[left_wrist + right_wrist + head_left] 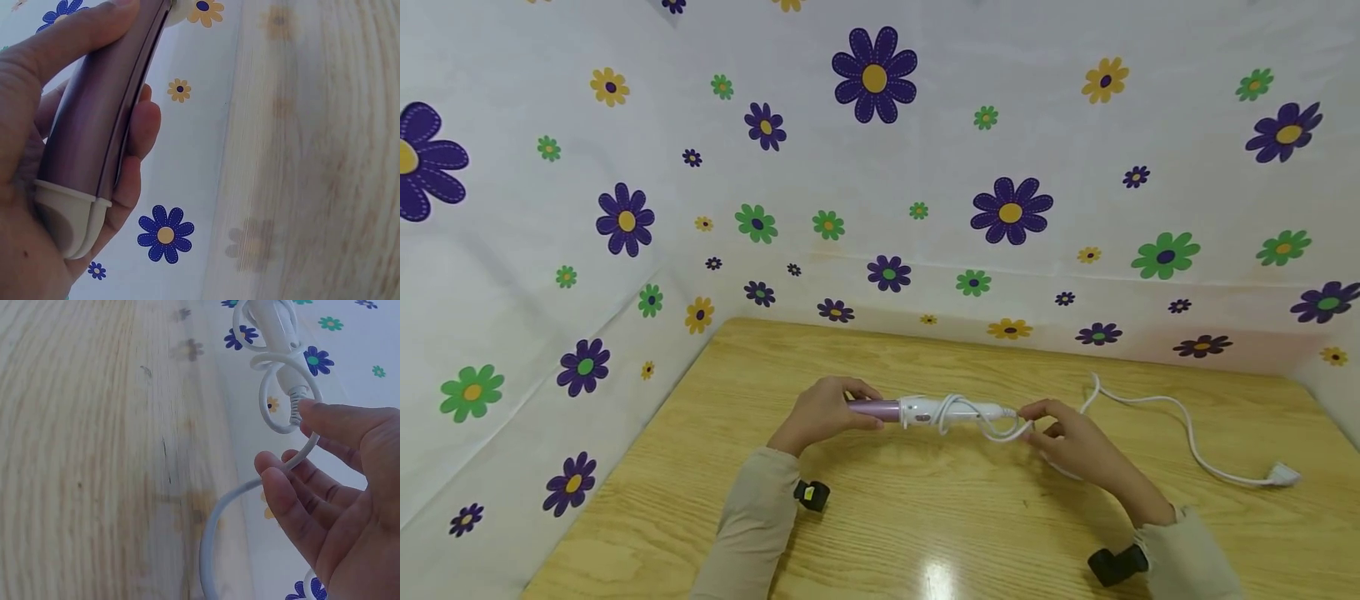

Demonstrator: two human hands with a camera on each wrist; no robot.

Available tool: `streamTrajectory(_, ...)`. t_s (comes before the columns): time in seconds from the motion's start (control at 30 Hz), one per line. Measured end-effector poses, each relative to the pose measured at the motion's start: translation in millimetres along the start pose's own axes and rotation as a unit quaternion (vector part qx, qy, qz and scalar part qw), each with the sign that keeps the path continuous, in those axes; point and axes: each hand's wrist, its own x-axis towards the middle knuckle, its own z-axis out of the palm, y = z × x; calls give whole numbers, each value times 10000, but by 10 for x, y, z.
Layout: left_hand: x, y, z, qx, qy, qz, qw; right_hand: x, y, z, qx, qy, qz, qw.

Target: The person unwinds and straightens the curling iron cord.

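A curling iron (917, 410) with a purple barrel and a white handle is held level just above the table in the head view. My left hand (827, 412) grips the barrel; in the left wrist view the fingers and thumb wrap round the purple barrel (100, 106) near its pale end cap (65, 219). White cord (951, 408) loops loosely about the handle. At the handle's tail, my right hand (1078, 442) pinches the cord, its thumb by the ribbed cord sleeve (296, 406) in the right wrist view.
On the wooden table (925, 508), the rest of the cord (1183, 417) curves rightward to a white plug (1283, 475). A white cloth (820, 175) printed with flowers hangs behind the table and along its left side. Black wrist cameras are strapped at both sleeves.
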Motion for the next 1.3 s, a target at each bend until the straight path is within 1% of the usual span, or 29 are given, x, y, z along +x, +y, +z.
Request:
streamTrajectory(0.17,6,-1,4,9,23,-13,10000,-67,-30,-26,-437,185,-266,9985)
streamTrajectory(0.27,8,2,3,2,58,-4,10000,-114,-57,-41,-635,223,-343,9971)
streamTrajectory(0.47,-2,5,-3,37,47,-14,10000,-161,-33,-43,-688,389,-429,9960)
streamTrajectory(0.67,-14,3,2,70,7,53,10000,-182,13,-25,-681,503,-468,9953)
streamTrajectory(0.77,-14,7,-2,38,-3,70,10000,-183,16,-14,-677,531,-386,9955)
streamTrajectory(0.9,-14,8,-6,15,-26,68,10000,-177,21,0,-894,597,-204,9940)
streamTrajectory(1.17,-10,9,19,60,-75,74,9999,-162,61,8,-1622,785,116,9836)
streamTrajectory(1.3,-5,15,12,82,-51,81,9999,-148,70,-7,-1825,914,230,9787)
